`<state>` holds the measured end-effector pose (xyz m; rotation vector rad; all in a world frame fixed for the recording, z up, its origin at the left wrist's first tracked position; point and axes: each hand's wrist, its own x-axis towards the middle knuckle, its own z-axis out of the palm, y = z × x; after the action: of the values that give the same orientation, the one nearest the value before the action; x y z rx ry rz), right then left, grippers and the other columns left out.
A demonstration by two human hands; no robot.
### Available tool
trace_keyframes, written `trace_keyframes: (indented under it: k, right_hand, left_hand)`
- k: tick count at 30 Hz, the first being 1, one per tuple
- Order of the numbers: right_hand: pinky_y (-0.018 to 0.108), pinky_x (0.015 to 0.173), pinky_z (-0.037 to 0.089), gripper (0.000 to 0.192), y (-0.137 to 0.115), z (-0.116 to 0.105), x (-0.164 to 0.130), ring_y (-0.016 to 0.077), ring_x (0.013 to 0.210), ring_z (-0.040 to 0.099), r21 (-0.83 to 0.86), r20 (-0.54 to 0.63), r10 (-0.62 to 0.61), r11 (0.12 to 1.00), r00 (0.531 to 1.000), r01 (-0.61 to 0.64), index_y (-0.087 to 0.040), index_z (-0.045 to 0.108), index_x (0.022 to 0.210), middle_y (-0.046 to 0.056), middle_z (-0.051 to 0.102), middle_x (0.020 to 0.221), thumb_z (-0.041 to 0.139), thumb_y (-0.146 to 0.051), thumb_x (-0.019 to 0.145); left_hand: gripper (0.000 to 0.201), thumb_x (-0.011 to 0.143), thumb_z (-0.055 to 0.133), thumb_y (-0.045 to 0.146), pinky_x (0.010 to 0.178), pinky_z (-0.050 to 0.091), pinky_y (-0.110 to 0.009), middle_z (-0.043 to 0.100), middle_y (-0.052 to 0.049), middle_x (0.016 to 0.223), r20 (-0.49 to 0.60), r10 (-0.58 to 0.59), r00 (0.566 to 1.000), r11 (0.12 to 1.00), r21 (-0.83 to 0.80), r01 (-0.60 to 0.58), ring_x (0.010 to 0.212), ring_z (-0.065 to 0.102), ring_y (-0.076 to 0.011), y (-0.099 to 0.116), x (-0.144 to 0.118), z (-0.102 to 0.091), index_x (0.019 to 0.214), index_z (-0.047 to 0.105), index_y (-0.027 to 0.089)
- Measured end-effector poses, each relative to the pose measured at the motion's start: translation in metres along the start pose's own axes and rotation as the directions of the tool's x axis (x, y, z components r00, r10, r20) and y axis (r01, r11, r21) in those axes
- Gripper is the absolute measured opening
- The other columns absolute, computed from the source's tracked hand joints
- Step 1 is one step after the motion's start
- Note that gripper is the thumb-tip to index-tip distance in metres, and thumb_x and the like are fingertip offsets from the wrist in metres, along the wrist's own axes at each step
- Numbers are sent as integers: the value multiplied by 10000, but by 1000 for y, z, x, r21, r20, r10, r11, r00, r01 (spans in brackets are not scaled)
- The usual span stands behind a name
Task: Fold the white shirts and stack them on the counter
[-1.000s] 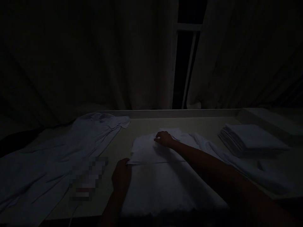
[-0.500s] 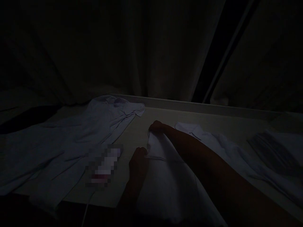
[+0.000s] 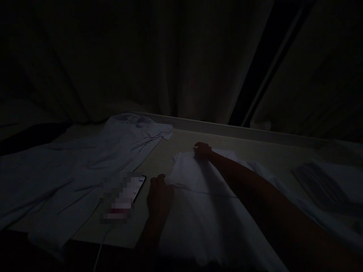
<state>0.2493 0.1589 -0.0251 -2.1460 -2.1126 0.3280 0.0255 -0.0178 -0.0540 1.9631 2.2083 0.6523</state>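
Head view: bench [image 3: 157, 155] carries spread pale garment [image 3: 90, 158] left, white cloth [image 3: 195, 211] near centre. Right hand [image 3: 203, 150] at cloth's far end, left hand [image 3: 160, 194] at its left edge; too dim to tell if either grip is clamped or apart. Probably best: left anchors, right smooths outward, edges square.

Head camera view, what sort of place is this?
Probably a dim room in a home, though I can't be sure: long curtains hang behind a pale tabletop bearing white cloth.
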Motion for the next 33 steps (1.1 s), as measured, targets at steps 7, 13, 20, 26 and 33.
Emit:
trace_keyframes:
  k: [7, 13, 20, 26, 33]
  right_hand:
    - [498, 977, 279, 272, 27, -7, -14, 332, 1147, 459, -198, -43, 52, 978, 998, -59, -141, 669, 1041, 200, 623, 1106, 543, -305, 866]
    - [499, 963, 269, 286, 32, -8, -20, 345, 1151, 433, -251, -114, 5, 967, 993, -34, -121, 675, 1044, 221, 611, 1119, 483, -264, 887]
    - [421, 958, 317, 308, 7, -16, -37, 276, 1173, 452, -244, -178, -138, 965, 974, 92, -203, 585, 1204, 136, 579, 1236, 461, -298, 938]
    - [348, 960, 368, 349, 26, -8, -121, 231, 1150, 502, -89, -221, -281, 959, 934, 267, -212, 557, 1241, 98, 579, 1256, 499, -374, 938]
    - [375, 1004, 374, 466, 167, 5, -222, 280, 1194, 493, -60, -352, 232, 961, 907, -270, -132, 507, 1315, 168, 559, 1289, 471, -365, 913]
  left_hand:
    - [167, 840, 436, 317, 656, 392, -328, 629, -75, 959, 145, -31, 989, 997, 75, 20, 846, 617, -224, -10, 5, 7, 917, 540, 211]
    - [208, 832, 445, 349, 656, 386, -345, 660, -113, 885, 111, -34, 993, 979, 201, 11, 848, 625, -261, -10, 9, 10, 832, 568, 182]
    - [257, 867, 386, 324, 659, 385, -345, 676, -124, 893, 83, -85, 993, 979, 194, 68, 826, 635, -257, -9, 12, 11, 946, 573, 165]
    - [323, 870, 394, 396, 672, 390, -338, 679, -136, 905, 122, -91, 988, 988, 136, 74, 831, 634, -253, -7, 9, 2, 995, 569, 154]
    - [495, 850, 352, 565, 718, 415, -382, 668, -159, 953, 90, -5, 996, 979, 201, -13, 871, 619, -296, -6, 6, 8, 923, 613, 150]
